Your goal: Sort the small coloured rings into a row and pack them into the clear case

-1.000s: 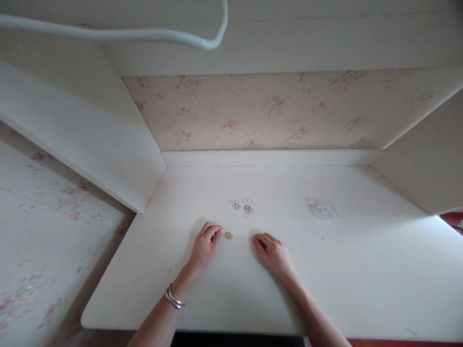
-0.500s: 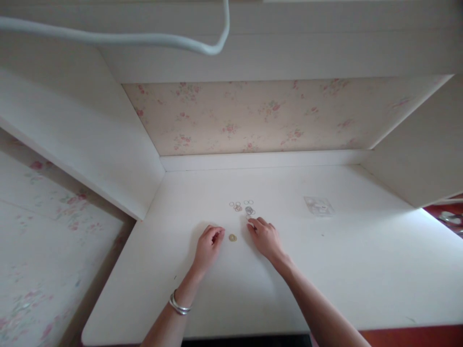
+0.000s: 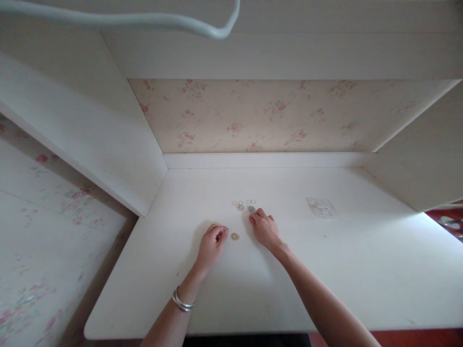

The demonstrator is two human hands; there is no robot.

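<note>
My left hand (image 3: 212, 246) rests on the table with thumb and fingers curled together in a loose pinch. Whatever it may hold is too small to make out. Just right of its fingertips lies a small stack of gold-coloured rings (image 3: 235, 236). My right hand (image 3: 265, 229) has its fingertips pressed together at the near edge of a pile of silver-coloured rings (image 3: 251, 209), partly covering it. Anything in that pinch is hidden. Left of this pile sits a cluster of copper-coloured rings (image 3: 240, 207), and two thin silver rings (image 3: 251, 202) lie behind it.
On the white table (image 3: 361, 270), a clear plastic bag or case (image 3: 321, 208) lies to the right. White side panels and a floral-papered back wall (image 3: 260, 115) enclose the table. A white cable (image 3: 144, 20) hangs across the upper left, close to the camera.
My right hand has moved slightly forward to the silver pile, its fingers drawn closer together. My left hand stays beside the gold-coloured rings. The camera view has shifted a little.
</note>
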